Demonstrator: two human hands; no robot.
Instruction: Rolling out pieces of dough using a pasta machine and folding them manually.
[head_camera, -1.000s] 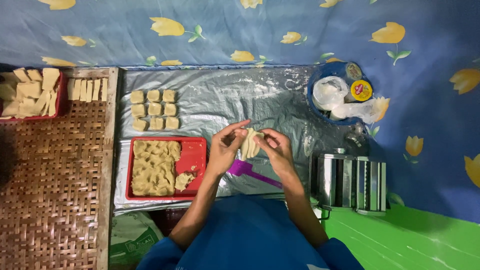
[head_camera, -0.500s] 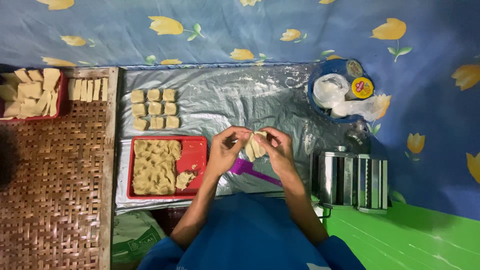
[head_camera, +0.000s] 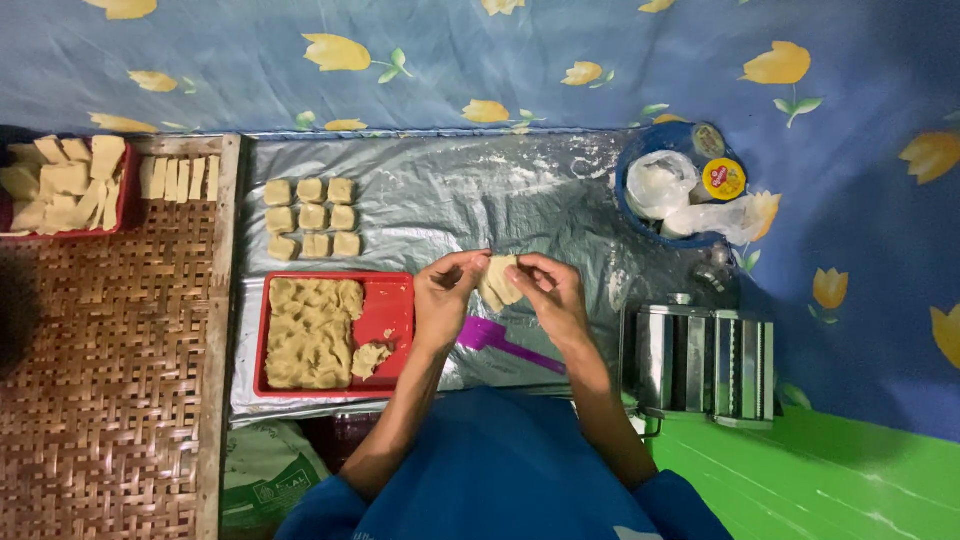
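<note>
My left hand (head_camera: 445, 295) and my right hand (head_camera: 550, 290) meet over a silvery plastic sheet (head_camera: 450, 195), both pinching one pale lump of dough (head_camera: 497, 284) between the fingertips. Left of my left hand stands a red tray (head_camera: 392, 318) filled with yellowish dough (head_camera: 308, 330). Several small square dough pieces (head_camera: 312, 218) lie in rows on the sheet beyond the tray. A purple scraper (head_camera: 498, 341) rests on the sheet under my hands.
A metal pasta roller (head_camera: 705, 362) stands at the right. A blue bowl (head_camera: 640, 160) holds plastic bags and a small yellow-lidded tub. A woven mat (head_camera: 110, 350) at the left carries cut dough strips (head_camera: 178, 178) and another red tray (head_camera: 62, 185).
My hands have drawn slightly closer together around the dough lump and turned it a little; everything else stays where it was.
</note>
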